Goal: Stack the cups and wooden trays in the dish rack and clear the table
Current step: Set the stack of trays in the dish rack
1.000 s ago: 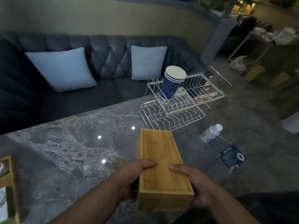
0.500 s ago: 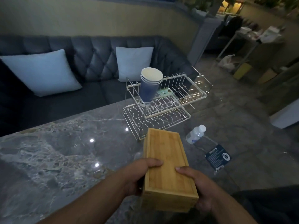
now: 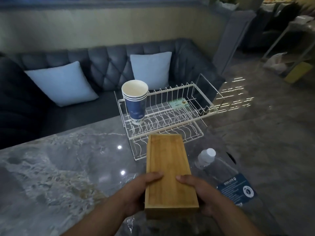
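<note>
A stack of wooden trays (image 3: 167, 167) is held above the grey marble table (image 3: 59, 167), its far end pointing at the rack. My left hand (image 3: 136, 195) grips its near left side, thumb on the top. My right hand (image 3: 202, 195) grips the near right side the same way. The white wire dish rack (image 3: 172, 116) stands just beyond the trays at the table's far edge. A stack of blue paper cups (image 3: 135, 101) stands tilted in the rack's left end.
A clear plastic water bottle (image 3: 223, 174) with a dark blue label lies on the table right of the trays. A small green card (image 3: 179, 103) lies in the rack's upper tier. Behind the table is a dark sofa (image 3: 105, 68) with two pale cushions.
Both hands have carried the stack of trays forward toward the rack. The view has turned so the rack sits more central and closer.
</note>
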Demonstrator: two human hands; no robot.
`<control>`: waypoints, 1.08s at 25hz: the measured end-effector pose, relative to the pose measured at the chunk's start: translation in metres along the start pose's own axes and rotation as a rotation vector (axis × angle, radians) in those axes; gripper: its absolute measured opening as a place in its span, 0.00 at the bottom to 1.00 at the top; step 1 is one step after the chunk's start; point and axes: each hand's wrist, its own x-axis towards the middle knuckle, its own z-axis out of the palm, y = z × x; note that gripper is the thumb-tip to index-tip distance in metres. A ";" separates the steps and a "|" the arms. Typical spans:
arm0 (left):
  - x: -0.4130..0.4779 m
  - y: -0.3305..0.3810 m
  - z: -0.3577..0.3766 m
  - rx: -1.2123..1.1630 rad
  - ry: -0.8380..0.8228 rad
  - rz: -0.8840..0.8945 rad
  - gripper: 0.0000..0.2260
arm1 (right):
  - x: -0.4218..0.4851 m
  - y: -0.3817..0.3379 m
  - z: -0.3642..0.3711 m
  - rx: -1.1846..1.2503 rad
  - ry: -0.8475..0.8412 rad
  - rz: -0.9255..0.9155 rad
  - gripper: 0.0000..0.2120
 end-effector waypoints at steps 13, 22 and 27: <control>0.016 -0.004 0.013 -0.123 0.061 0.170 0.35 | 0.034 -0.052 -0.007 -0.142 -0.208 0.051 0.31; 0.016 -0.002 -0.006 -0.142 -0.020 0.188 0.26 | 0.027 -0.021 -0.001 -0.229 -0.187 0.083 0.38; 0.023 0.003 -0.007 -0.106 -0.037 0.195 0.29 | 0.037 -0.026 -0.005 -0.194 -0.128 0.053 0.40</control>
